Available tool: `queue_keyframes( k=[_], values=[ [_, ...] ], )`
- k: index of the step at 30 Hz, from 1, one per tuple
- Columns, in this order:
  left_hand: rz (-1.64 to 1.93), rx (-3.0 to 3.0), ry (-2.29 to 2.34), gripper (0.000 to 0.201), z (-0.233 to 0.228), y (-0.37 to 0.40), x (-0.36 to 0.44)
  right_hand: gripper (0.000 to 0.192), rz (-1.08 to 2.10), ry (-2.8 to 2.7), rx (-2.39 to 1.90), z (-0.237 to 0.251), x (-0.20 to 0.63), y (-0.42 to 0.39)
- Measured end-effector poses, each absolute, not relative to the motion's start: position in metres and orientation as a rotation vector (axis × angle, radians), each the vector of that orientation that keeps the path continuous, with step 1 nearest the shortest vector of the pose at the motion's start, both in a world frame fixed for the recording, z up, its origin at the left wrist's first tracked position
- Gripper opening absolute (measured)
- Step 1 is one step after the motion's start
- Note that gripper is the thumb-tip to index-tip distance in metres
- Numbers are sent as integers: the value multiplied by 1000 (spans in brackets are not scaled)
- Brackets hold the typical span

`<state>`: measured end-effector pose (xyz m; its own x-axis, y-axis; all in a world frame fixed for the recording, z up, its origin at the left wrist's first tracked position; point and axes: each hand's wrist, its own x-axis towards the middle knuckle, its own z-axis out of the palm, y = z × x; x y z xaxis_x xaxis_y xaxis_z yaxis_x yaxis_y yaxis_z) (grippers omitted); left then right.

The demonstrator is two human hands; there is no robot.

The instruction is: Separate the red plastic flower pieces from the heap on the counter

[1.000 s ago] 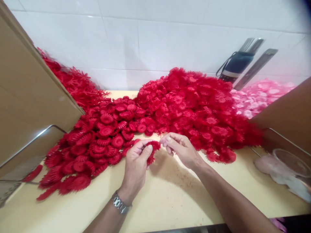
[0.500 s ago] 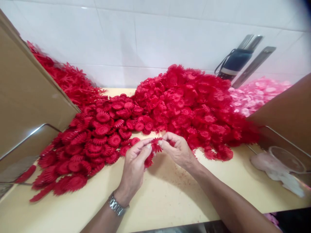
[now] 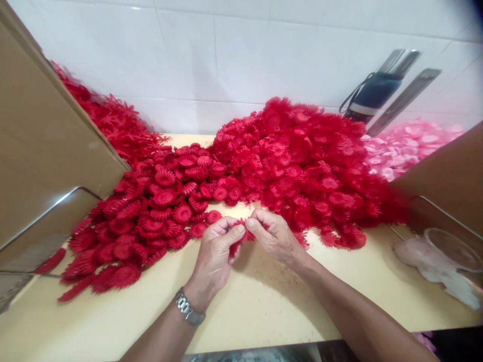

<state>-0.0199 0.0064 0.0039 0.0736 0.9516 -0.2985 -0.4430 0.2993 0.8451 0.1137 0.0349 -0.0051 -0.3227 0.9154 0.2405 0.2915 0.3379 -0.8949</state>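
Mid-frame: left hand (image 3: 213,254) and right hand (image 3: 273,236) pinching one red flower (image 3: 241,236) together, apparently joining layers. Next: firm, aligned press. Red pile (image 3: 302,161) behind.

Pale yellow counter (image 3: 264,311) runs across the lower frame, white tiled wall (image 3: 234,55) behind it. Cardboard panel (image 3: 41,151) leans at left, w/ a metal wire frame (image 3: 49,213) in front. Pink flower pieces (image 3: 405,148) heaped at upper right, next to a dark folded umbrella (image 3: 373,95) against the wall. Brown cardboard (image 3: 449,176) at right edge; clear plastic (image 3: 441,259) below it.
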Motion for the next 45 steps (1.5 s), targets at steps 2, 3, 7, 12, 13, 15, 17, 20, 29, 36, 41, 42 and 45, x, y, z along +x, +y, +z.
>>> queue_keyframes(
  k=[2, 3, 7, 12, 13, 15, 17, 20, 29, 36, 41, 42, 45],
  values=[
    [1202, 638, 1006, 19, 4, 6, -20, 31, 995, -1800, -1045, -3, 114, 34],
    [1218, 639, 1017, 21, 4, 6, -19, 27, 997, -1779, -1032, -2, 115, 33],
    [1231, 707, 1048, 29, 3, 6, -19, 19, 971, -1766, -986, 5, 119, 31],
    [1202, 772, 1055, 34, 2, 4, -18, 15, 1103, -1790, -913, 5, 118, 34],
    [1184, 785, 1041, 34, 2, 4, -18, 17, 1130, -1721, -916, 4, 118, 35],
    [1142, 818, 1011, 33, 3, 3, -19, 19, 1169, -1534, -943, 2, 119, 39],
    [1117, 840, 1005, 33, 4, 3, -20, 21, 1184, -1338, -980, 1, 122, 44],
    [1114, 829, 1032, 32, 5, 3, -21, 23, 1228, -1193, -1012, 4, 127, 49],
    [1092, 830, 1094, 25, 18, 9, -18, 14, 1353, -1266, -959, 18, 135, 50],
    [1148, 858, 1161, 15, 36, 20, -8, 11, 1287, -1318, -978, 37, 142, 44],
    [1190, 834, 1132, 15, 37, 22, -4, 15, 1241, -1347, -1005, 41, 146, 40],
    [1195, 829, 1123, 15, 35, 21, -5, 16, 1232, -1353, -996, 40, 146, 40],
    [1194, 833, 1117, 14, 30, 18, -8, 19, 1217, -1387, -992, 41, 147, 38]
  ],
)
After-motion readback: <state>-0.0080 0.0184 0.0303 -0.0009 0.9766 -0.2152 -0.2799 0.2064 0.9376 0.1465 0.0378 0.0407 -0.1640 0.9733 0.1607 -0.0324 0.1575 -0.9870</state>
